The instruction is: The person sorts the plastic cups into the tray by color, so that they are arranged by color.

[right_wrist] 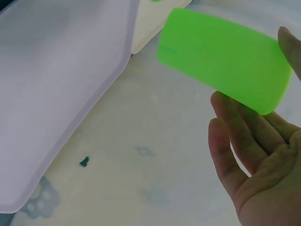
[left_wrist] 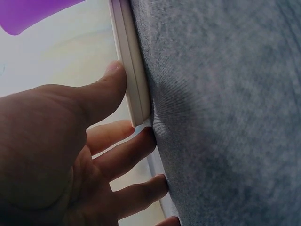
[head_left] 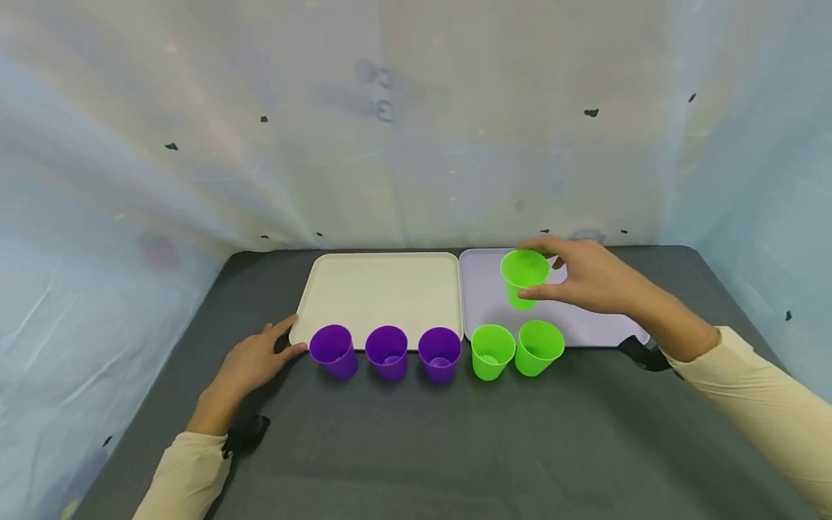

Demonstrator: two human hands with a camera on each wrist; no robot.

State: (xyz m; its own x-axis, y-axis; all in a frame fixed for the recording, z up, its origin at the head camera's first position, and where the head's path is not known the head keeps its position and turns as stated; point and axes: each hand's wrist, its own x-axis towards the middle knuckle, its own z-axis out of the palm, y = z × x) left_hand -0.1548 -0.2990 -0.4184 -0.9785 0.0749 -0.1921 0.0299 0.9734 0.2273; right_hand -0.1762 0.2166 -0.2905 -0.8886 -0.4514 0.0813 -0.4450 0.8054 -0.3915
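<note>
My right hand (head_left: 549, 280) grips a green cup (head_left: 523, 278) and holds it above the lavender tray (head_left: 481, 310). In the right wrist view the green cup (right_wrist: 223, 59) lies between my thumb and fingers (right_wrist: 235, 136), over the lavender tray (right_wrist: 61, 84). My left hand (head_left: 260, 357) rests on the table at the front left corner of the cream tray (head_left: 377, 289), fingers relaxed. Its thumb (left_wrist: 103, 89) touches the tray rim (left_wrist: 131, 70). Three purple cups (head_left: 386, 352) and two green cups (head_left: 492, 352) stand in a row in front of the trays.
The grey cloth table (head_left: 455, 448) is walled by pale plastic sheeting (head_left: 416, 144) at the back and both sides. The two trays lie side by side at the back. A black strap (head_left: 640, 354) shows at my right wrist.
</note>
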